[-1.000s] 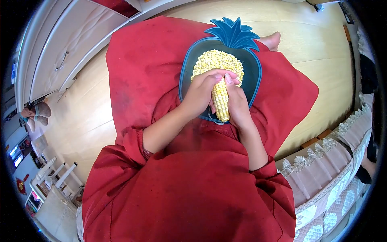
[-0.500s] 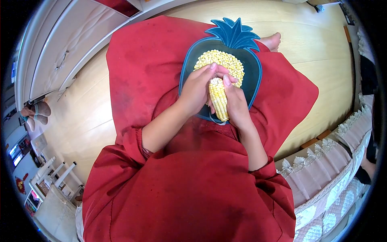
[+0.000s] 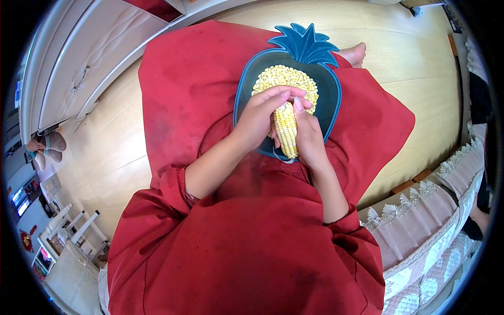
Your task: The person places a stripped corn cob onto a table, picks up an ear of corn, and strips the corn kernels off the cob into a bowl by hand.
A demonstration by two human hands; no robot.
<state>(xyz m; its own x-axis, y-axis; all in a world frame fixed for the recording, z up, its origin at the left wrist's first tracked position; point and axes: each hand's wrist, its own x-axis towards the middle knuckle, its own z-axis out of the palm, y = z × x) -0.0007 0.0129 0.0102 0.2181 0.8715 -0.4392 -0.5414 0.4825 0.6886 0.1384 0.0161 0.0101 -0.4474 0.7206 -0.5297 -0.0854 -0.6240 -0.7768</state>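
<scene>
A yellow corn cob (image 3: 286, 134) is held between both hands, its lower end pointing toward my body. My left hand (image 3: 261, 116) wraps its far end from the left, with fingers curled over the top. From the right, my right hand (image 3: 310, 135) grips the cob, its thumb near the far tip. Beneath them lies a blue pineapple-shaped tray (image 3: 329, 105) with a leafy top, resting on red cloth over my lap. Loose corn kernels (image 3: 286, 76) are heaped in the tray beyond my hands. The cob's far tip is partly hidden by fingers.
Red cloth (image 3: 178, 89) spreads over my lap on both sides. A bare foot (image 3: 354, 54) shows past the tray. Pale wooden floor (image 3: 115, 157) surrounds me, with a white cabinet (image 3: 79, 68) at upper left and a lace-trimmed sofa (image 3: 415, 226) at right.
My left thumb has shifted slightly right and down across the cob's far end. The left fingers now arch over its tip. My right hand stays nearly in place.
</scene>
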